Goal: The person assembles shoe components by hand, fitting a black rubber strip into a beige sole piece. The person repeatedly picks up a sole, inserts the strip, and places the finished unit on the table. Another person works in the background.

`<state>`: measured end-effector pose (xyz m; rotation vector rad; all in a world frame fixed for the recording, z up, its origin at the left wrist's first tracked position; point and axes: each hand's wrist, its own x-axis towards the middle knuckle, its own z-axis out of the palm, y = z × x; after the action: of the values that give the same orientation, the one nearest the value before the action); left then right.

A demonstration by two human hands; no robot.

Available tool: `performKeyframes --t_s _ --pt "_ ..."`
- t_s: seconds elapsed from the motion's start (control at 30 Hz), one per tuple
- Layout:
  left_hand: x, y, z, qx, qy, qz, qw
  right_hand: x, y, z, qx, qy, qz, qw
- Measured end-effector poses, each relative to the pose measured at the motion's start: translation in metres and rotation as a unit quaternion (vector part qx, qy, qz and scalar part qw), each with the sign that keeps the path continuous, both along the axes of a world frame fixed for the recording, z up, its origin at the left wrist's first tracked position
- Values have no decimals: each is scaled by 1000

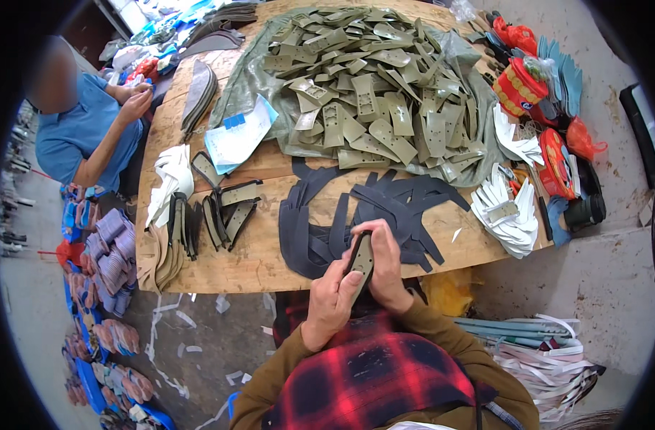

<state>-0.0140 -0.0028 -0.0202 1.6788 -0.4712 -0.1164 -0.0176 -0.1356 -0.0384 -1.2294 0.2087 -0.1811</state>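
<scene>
Both my hands hold one olive plastic piece (364,260) with small holes and a black strip along its edge, just past the table's near edge. My left hand (329,299) grips its lower end, thumb lying over the face. Around its right side and top curl the fingers of my right hand (386,266). Dark fabric strips (385,204) lie loosely heaped on the table beyond my hands. Farther back, a large pile of similar olive pieces (367,97) rests on a green plastic sheet (245,79). Several black-edged olive pieces (227,213) stand to the left.
White strips lie in bundles at the left (171,179) and right (510,215) of the wooden table (263,269). Papers (241,132) lie near the sheet. Red tins (519,87) stand at the right edge. Another person (91,122) works at the far left, near stacked bundles (112,251).
</scene>
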Motion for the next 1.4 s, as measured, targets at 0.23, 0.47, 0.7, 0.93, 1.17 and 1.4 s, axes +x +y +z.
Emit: performKeyframes --t_s 0.23,0.47,0.7,0.93,1.17,1.4 --pt "12 8 -5 -185 360 -61 912 -1 15 15 18 -107 57 992" --pt "11 17 0 -297 535 -244 752 6 -35 4 3 0 156 988" --pt "13 25 7 -178 527 -232 798 3 -20 33 30 141 181 973" --pt "13 25 14 -230 551 -219 772 9 -35 47 11 153 235 960" --pt "4 28 -5 -252 546 -154 784 -8 -18 26 76 133 242 958" --pt "94 116 12 100 137 151 974 -11 -72 16 -224 107 72 966"
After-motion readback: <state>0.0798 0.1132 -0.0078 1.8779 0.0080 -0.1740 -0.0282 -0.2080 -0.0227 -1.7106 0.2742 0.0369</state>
